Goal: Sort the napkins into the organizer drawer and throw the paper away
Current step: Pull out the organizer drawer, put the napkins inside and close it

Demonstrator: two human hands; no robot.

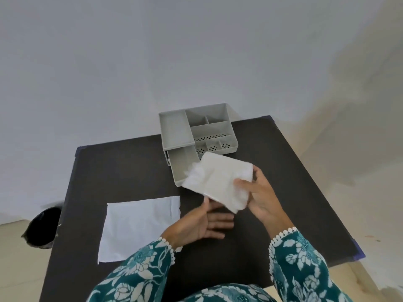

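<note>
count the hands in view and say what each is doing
2. The right hand grips the napkin stack in front of the open drawer; the left hand is open beneath it, thumb touching its near edge.

The right hand (259,199) gripped a stack of white napkins (218,182) above the dark table (122,166), just in front of the grey organizer's (196,129) pulled-out drawer (183,162). The left hand (202,225) lay open beneath, thumb touching the stack. A paper sheet (139,227) lay flat at left.
</note>
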